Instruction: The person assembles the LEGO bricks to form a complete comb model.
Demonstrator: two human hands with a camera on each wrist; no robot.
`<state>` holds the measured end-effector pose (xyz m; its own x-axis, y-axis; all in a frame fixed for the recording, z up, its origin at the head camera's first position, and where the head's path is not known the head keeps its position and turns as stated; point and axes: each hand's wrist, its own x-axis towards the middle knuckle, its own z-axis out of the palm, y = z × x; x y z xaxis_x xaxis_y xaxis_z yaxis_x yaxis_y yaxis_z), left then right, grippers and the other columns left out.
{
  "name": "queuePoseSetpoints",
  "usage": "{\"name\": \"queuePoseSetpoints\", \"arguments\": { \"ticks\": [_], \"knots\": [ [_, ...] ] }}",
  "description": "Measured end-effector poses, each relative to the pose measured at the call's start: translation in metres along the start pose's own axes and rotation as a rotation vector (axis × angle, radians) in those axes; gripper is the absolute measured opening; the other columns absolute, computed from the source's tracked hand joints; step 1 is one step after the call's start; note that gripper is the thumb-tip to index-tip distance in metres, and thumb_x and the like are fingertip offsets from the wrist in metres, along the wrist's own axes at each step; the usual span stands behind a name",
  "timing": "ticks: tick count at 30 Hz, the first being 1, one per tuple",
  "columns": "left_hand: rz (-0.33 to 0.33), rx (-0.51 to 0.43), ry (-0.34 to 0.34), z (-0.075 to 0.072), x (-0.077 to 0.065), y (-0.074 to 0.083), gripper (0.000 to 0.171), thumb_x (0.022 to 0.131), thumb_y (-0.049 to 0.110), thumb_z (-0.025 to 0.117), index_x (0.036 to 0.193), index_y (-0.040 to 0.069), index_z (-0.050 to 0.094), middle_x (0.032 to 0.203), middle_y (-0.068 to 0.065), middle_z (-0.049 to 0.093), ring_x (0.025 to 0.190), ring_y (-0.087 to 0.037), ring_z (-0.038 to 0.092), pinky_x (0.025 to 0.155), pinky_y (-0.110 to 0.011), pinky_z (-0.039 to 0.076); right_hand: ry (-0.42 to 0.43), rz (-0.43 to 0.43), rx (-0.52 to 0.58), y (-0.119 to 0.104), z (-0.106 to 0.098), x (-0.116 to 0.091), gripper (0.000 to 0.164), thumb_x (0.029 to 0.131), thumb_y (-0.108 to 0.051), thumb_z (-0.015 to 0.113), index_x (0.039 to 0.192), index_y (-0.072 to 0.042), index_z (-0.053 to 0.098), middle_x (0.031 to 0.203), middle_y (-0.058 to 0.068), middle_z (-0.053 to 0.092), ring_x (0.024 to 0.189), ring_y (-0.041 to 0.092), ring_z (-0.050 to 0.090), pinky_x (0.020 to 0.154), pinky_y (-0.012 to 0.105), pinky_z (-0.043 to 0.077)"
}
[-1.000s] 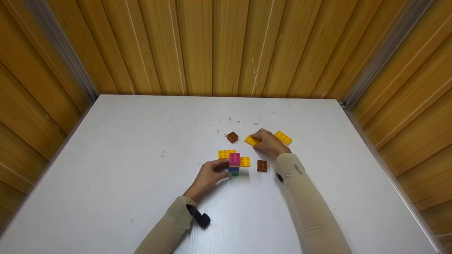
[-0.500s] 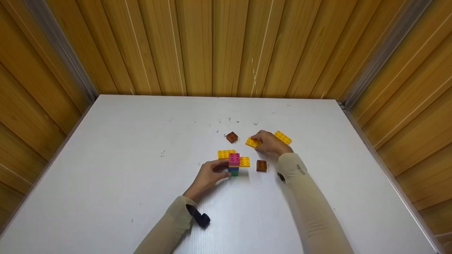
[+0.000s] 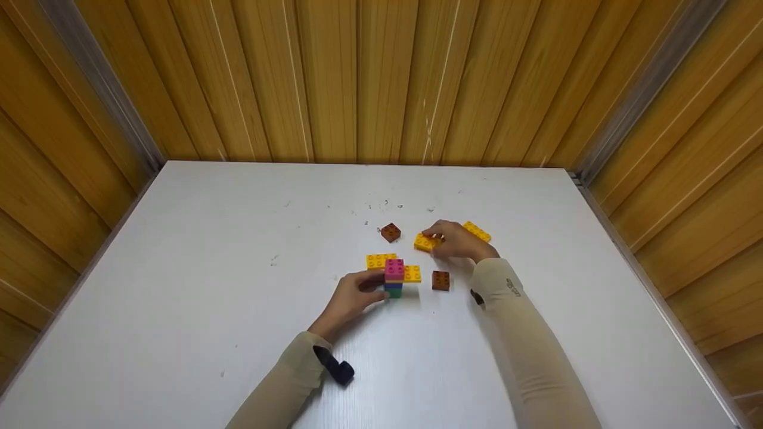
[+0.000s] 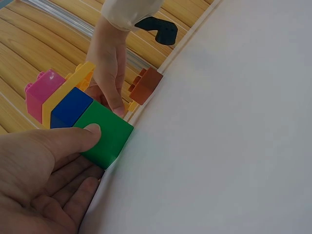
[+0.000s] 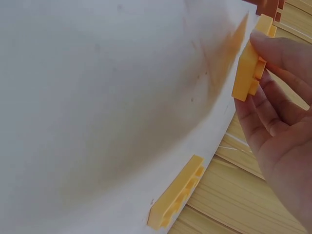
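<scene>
My left hand (image 3: 351,297) grips a small stack of toy building bricks from its left side, thumb pressed on the green brick (image 4: 105,134) at the bottom. Above it come a blue brick (image 4: 72,107), a yellow plate (image 3: 412,274) jutting out to the right, and a pink brick (image 3: 394,268) on top. My right hand (image 3: 459,242), farther back and to the right, pinches another yellow studded plate (image 5: 247,66) between thumb and fingers. In the right wrist view that plate is held on edge, near the table's far side.
On the white table (image 3: 208,286) lie a brown brick (image 3: 390,232) behind the stack and a second brown brick (image 3: 440,280) to its right. One yellow plate (image 3: 476,231) lies beyond my right hand; another yellow plate (image 3: 380,261) shows behind the stack. Wood-patterned panels (image 3: 357,77) enclose the table.
My right hand has shifted slightly right and toward me with the yellow plate, which now shows more of its front side. My left hand and the stack have stayed in place.
</scene>
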<state>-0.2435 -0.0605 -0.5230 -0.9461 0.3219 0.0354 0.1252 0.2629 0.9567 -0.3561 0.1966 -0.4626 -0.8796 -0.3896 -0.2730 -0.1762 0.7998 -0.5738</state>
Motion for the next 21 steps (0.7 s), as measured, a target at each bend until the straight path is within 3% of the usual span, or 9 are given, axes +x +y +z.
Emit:
{"name": "queuePoseSetpoints", "arguments": {
  "ticks": [12,21],
  "knots": [
    [0.011,0.018,-0.002,-0.001,0.002,-0.003,0.044,0.085,0.011,0.071,0.128,0.010,0.062,0.124,-0.008,0.066,0.116,-0.022,0.061,0.104,-0.036,0.047,-0.014,-0.146,-0.064,-0.006,-0.004,-0.006,0.045,0.089,-0.006,0.065,0.133,-0.011,0.059,0.131,0.010,0.057,0.122,0.029,0.051,0.111,0.048,0.038],
    [-0.020,0.025,-0.007,-0.001,0.003,-0.003,0.044,0.085,0.011,0.071,0.128,0.013,0.062,0.125,-0.004,0.065,0.117,-0.018,0.060,0.105,-0.035,0.046,-0.042,-0.157,-0.053,-0.009,-0.008,-0.011,0.043,0.088,-0.008,0.066,0.131,-0.013,0.060,0.131,0.008,0.058,0.122,0.028,0.051,0.112,0.049,0.037]
  ]
}}
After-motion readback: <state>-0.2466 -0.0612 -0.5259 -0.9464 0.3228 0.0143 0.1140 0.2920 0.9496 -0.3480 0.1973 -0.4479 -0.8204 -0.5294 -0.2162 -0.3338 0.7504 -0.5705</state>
